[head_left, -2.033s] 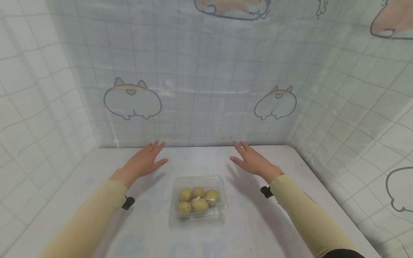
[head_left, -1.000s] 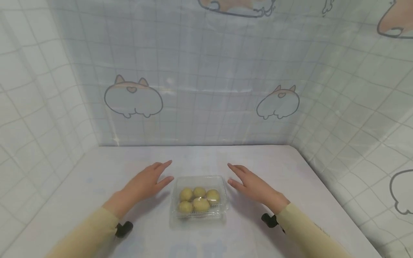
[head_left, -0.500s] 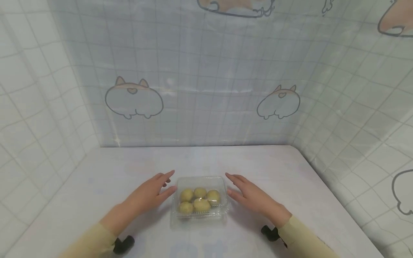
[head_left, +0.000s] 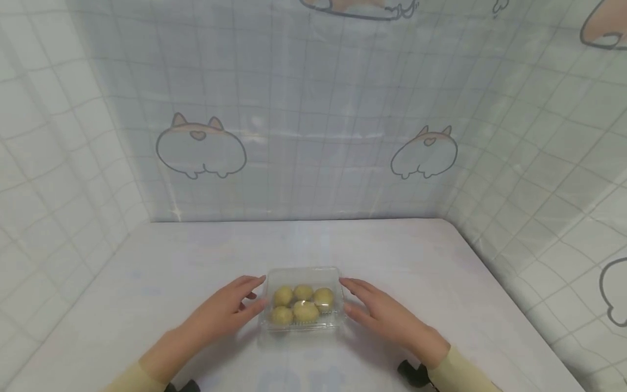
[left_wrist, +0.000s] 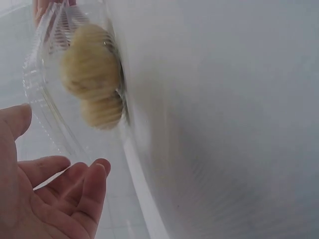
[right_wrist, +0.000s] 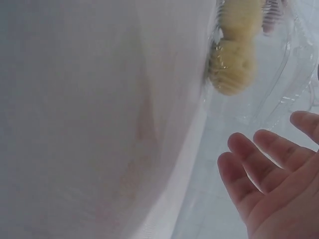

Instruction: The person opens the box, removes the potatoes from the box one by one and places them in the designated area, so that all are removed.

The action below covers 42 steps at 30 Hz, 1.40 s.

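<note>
A clear plastic clamshell box [head_left: 303, 274] sits closed on the table, holding several small round yellow potatoes [head_left: 306, 312]. My left hand [head_left: 220, 310] is at the box's left side, thumb and fingertips right at its edge. On the opposite side, my right hand [head_left: 384, 313] has its fingertips close to the right edge. In the left wrist view, the left hand [left_wrist: 55, 199] has loosely bent fingers beside the box wall. The right wrist view shows the right hand [right_wrist: 279, 184] with fingers spread and extended toward the box, palm facing it. Neither hand grips anything.
The box rests on a pale table [head_left: 196, 245] with a rounded far right corner. A white grid-patterned curtain [head_left: 313, 163] with cartoon corgi prints encloses the back and both sides. Dark wrist mounts [head_left: 413, 374] stick out below the sleeves.
Both hands have come down and back from the far part of the table, closing in on the box's two sides. The box has stayed in place.
</note>
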Motion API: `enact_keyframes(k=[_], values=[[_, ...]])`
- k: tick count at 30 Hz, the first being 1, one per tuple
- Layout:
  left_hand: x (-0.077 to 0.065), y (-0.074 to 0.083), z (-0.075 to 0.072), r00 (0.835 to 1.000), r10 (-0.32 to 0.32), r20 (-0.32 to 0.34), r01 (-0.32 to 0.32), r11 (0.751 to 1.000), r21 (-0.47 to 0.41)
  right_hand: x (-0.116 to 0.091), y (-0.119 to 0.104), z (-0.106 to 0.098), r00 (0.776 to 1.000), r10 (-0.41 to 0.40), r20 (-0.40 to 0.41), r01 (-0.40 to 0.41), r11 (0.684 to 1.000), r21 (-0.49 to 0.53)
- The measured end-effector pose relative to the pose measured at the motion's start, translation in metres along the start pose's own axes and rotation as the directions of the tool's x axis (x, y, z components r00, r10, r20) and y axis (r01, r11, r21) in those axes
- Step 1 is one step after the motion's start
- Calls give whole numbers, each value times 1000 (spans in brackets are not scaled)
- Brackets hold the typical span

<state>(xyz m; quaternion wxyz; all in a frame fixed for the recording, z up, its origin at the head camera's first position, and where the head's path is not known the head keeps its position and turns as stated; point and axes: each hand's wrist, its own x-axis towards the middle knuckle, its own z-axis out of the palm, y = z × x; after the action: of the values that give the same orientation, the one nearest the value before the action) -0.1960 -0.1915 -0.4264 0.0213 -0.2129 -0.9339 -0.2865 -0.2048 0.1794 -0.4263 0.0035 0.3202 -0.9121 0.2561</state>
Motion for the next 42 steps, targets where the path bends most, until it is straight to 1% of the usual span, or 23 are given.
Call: enact_keyframes(k=[5,9,13,16,20,25,29,37,40,42], values=[[-8,0,2,999,36,12,-36,999,-36,-6,-4,2,1000,-10,17,11,1000,-18],[-14,0,5,998,54,19,-52,996,-79,-10,-6,5,1000,-10,20,10,999,-38],[-20,1,9,998,38,48,-32,991,-133,-14,-8,6,1000,-14,12,15,999,-41],[-23,2,10,998,47,52,-38,987,-157,-15,-11,7,1000,-30,2,30,999,-33],[-26,3,11,997,77,25,-71,984,-165,-14,-13,9,998,-59,-24,58,998,-37],[-26,2,11,997,67,41,-60,985,-162,-13,-12,12,996,-80,-50,78,996,-51],[-25,2,10,997,57,47,-49,987,-156,-13,-11,13,994,-89,-64,86,996,-39],[-24,2,10,996,81,29,-76,987,-145,-14,-7,14,993,-95,-74,94,995,-14],[-23,1,11,998,60,32,-54,987,-149,-13,-6,14,994,-85,-63,84,996,-18],[-21,1,11,999,32,36,-26,988,-153,-12,-6,13,995,-81,-55,80,997,-20]])
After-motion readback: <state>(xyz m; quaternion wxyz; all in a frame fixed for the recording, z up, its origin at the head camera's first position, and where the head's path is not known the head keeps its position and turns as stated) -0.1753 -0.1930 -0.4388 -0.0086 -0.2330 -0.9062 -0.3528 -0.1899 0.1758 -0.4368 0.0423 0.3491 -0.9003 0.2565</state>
